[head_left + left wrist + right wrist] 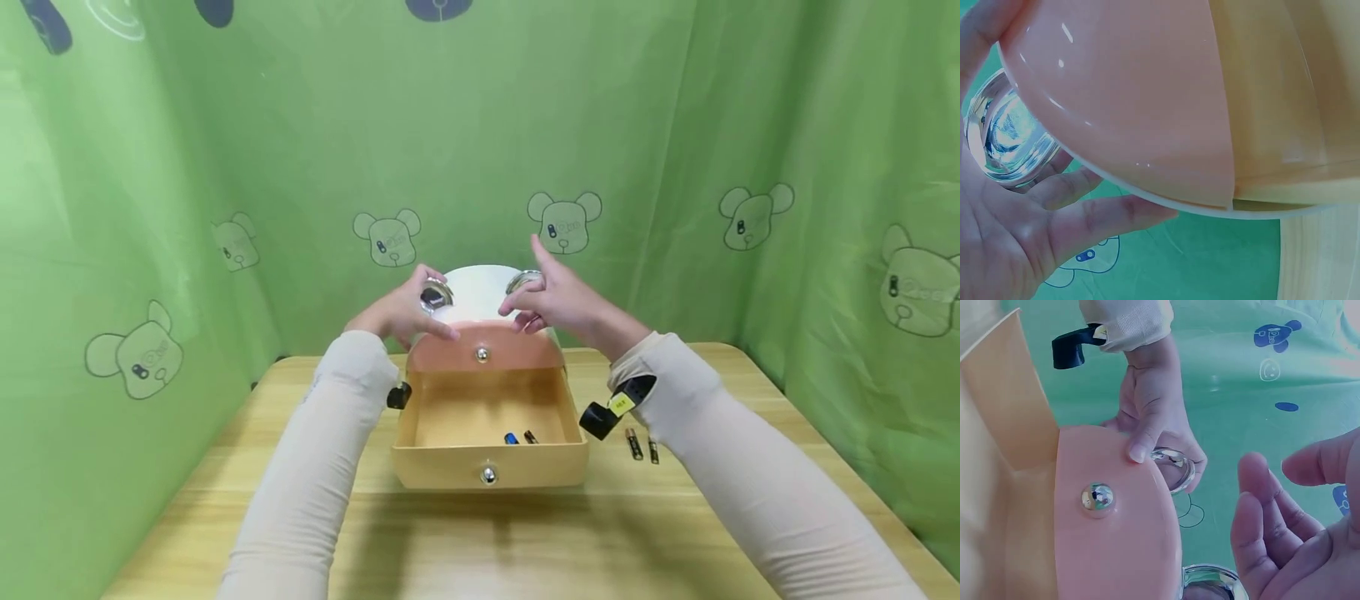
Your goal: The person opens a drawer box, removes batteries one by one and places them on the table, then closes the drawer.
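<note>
The drawer box [480, 295] is seen over the bench [637, 542] between both hands (its base is hidden), with the yellow drawer [450, 467] opened out toward the sleeves. The nearer is the left hand [401, 312]: by it the box's left side is grasped, the thumb laid on the pink front [446, 354], the fingers passed behind near a chrome ring [1013, 134]. The right hand [566, 300] is held just beside the right flank, fingers loosely bent, nothing gripped.
</note>
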Demonstrator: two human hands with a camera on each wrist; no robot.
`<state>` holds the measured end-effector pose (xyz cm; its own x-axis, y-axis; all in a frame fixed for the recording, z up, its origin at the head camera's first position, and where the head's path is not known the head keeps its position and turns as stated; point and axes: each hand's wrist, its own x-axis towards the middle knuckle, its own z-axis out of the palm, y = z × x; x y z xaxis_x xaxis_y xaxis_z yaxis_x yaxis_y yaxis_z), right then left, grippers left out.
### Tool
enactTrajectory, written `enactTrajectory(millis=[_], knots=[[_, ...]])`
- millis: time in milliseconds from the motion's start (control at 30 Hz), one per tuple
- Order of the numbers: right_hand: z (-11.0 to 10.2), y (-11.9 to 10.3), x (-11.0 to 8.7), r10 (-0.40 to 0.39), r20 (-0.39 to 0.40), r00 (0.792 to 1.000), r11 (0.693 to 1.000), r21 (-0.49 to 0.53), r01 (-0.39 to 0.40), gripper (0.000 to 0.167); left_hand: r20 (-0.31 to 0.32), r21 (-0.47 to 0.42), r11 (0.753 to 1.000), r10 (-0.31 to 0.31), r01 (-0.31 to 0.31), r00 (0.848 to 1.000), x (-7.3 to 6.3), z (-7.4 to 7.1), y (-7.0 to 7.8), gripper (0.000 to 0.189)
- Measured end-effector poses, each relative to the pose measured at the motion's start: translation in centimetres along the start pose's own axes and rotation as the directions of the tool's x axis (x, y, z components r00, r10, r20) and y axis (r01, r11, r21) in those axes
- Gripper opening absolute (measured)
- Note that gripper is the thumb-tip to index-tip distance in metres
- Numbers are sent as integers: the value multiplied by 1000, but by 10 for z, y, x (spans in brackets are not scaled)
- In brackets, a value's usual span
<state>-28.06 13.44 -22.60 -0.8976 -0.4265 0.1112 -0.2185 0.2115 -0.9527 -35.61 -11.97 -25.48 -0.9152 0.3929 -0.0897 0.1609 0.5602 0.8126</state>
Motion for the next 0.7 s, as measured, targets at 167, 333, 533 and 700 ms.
enactTrajectory(millis=[167,333,533,700], knots=[[5,9,-1,49,251,967,963,-268,21,52,8,-10,1000,-2,3,1000,0,0,0,99],[15,16,2,129,468,874,873,-472,124,34,0,-15,1000,0,0,1000,1,-2,1,99],[23,23,7,210,574,791,784,-583,215,25,-3,-2,1000,18,-18,1000,2,-4,-1,98],[28,28,13,275,623,732,733,-629,260,19,-9,-1,1000,17,-17,1000,2,-4,-2,98]])
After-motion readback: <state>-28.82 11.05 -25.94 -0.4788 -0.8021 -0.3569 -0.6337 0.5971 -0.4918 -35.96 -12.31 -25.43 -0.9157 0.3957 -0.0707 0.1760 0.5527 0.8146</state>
